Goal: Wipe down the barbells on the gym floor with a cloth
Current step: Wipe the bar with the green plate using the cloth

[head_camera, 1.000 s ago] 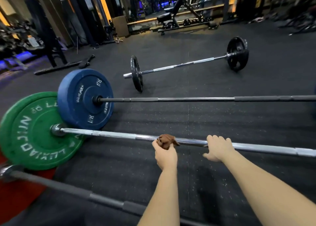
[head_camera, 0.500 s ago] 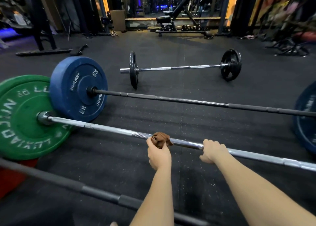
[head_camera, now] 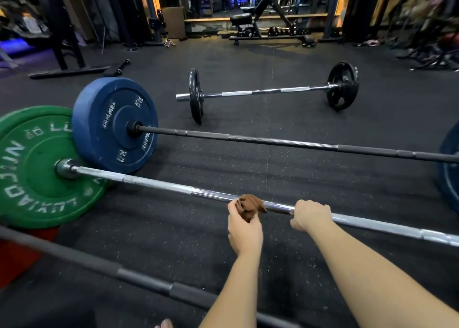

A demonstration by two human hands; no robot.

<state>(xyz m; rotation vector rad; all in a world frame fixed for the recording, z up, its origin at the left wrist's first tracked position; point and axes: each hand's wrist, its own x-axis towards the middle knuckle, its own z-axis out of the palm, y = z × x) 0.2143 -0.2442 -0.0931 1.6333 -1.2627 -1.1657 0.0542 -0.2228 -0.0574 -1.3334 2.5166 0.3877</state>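
Left hand (head_camera: pixel 244 230) clutches brown cloth (head_camera: pixel 250 204) bunched on the chrome barbell (head_camera: pixel 159 185), mid-shaft; right hand (head_camera: pixel 310 216) wraps the bar just beside it. Looks mid-wipe on this bar. Next: slide cloth toward green plate (head_camera: pixel 29 166); black barbell (head_camera: pixel 285 142) behind likely next.

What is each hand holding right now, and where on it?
Left hand grips the bunched brown cloth, pressed on the chrome barbell shaft. Right hand grips that shaft bare, just right of the cloth.

four barbells (head_camera: pixel 154 184) (head_camera: pixel 285 142) (head_camera: pixel 263 92) (head_camera: pixel 99 265) — one cloth (head_camera: pixel 250 204) — two hands (head_camera: pixel 244 232) (head_camera: pixel 310 214); one green plate (head_camera: pixel 32 178), two blue plates (head_camera: pixel 109 119) (head_camera: pixel 450 176), two black plates (head_camera: pixel 196 95) (head_camera: pixel 342 85).
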